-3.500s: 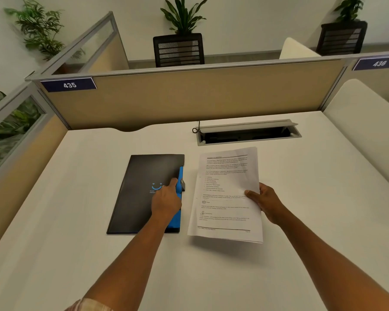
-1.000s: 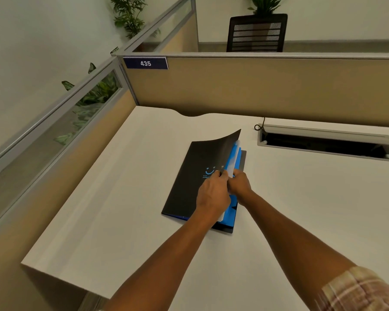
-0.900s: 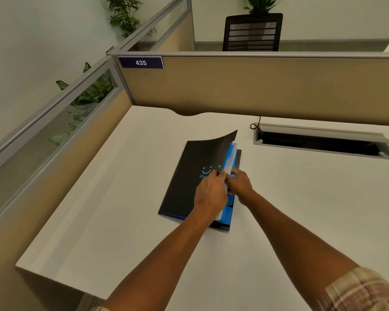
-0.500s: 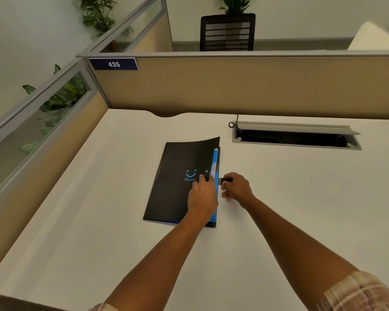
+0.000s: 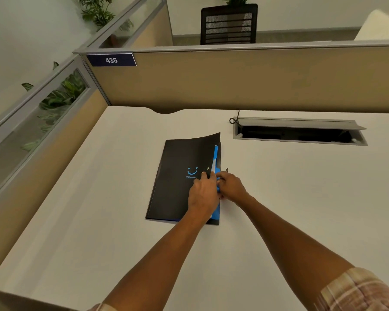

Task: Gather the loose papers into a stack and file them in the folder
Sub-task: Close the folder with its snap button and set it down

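I see both hands meeting at the centre of the frame, on the right edge of the thin black card folder [image 5: 182,178] with a blue smile printed on its cover. My left hand [image 5: 203,195] lies palm down on the cover, fingers [image 5: 203,176] spread narrow and pressing flat near the open edge; it grips nothing that I can make out. My right hand [image 5: 230,187] sits just beside it, touching the folder's right edge, with its fingers curled in around the edge. I cannot tell whether they are pinched on the cover, the blue lining or a small dark fastener [image 5: 226,170] that pokes up just above the knuckles.

The folder lies flat on the white tabletop [image 5: 99,198], a little left of centre. Its upper right corner curls up slightly, showing the bright blue inner pocket [image 5: 216,153] and a thin sliver of white paper [image 5: 214,163] tucked inside along that edge.

To the upper right of the folder, a grey rectangular cable hatch [image 5: 301,131] is open in the tabletop, with a black cord [image 5: 234,117] looped at its left end. A tan partition wall [image 5: 234,81] runs across the frame above, bearing a dark blue plate reading 435 [image 5: 111,60] at the upper left. A black mesh chair [image 5: 229,24] stands beyond it at the top.
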The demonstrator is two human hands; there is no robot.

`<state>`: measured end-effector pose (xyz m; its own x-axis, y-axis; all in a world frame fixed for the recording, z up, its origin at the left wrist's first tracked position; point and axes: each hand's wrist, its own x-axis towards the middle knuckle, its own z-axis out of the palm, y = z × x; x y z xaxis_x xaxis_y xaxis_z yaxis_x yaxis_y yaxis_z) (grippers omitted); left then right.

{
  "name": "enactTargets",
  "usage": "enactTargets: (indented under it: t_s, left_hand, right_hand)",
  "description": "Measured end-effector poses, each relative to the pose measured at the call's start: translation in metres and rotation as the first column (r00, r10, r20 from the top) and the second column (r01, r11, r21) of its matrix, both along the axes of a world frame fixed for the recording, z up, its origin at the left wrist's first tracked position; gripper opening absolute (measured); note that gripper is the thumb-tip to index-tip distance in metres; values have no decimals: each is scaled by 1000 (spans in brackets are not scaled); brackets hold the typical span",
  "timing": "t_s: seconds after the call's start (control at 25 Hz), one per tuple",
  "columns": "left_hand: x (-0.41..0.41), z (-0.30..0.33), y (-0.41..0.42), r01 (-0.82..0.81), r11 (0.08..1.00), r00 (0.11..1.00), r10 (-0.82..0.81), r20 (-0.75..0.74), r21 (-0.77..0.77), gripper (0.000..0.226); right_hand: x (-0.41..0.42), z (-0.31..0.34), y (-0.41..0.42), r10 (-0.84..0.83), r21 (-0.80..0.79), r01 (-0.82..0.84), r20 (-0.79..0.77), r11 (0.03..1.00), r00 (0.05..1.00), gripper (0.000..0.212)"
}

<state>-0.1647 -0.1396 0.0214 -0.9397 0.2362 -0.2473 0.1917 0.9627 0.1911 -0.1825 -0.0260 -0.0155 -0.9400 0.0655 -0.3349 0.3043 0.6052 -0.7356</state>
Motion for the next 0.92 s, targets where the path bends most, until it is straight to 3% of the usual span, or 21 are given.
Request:
enactTargets:
  t_s: [0.2, 0.4, 0.6, 0.76, 0.92]
  left_hand:
    - [2, 0, 0, 13, 999, 1000, -13, -1, 33, 73]
    - [9, -8, -4, 29, 983, 999, -21, -51, 179, 55]
    - [-7, -18, -33, 91, 995, 996, -92, -7, -40, 61]
    - [-14, -29, -46, 114, 993, 983, -107, 147, -41, 69]
    - [-19, -33, -50, 152, 987, 969, -138, 207, -57, 81]
  right_hand:
    - [4, 0, 3, -77, -72, 76, -10, 995, 997, 34]
    - [11, -1, 16, -129, -41, 125, -101, 991, 987, 24]
    - [14, -1, 19, -187, -35, 183, -177, 982, 966, 20]
    - [15, -3, 13, -295, -17, 300, -241, 954, 925, 17]
    - [12, -3, 7, -388, -8, 405, -305, 914, 870, 16]
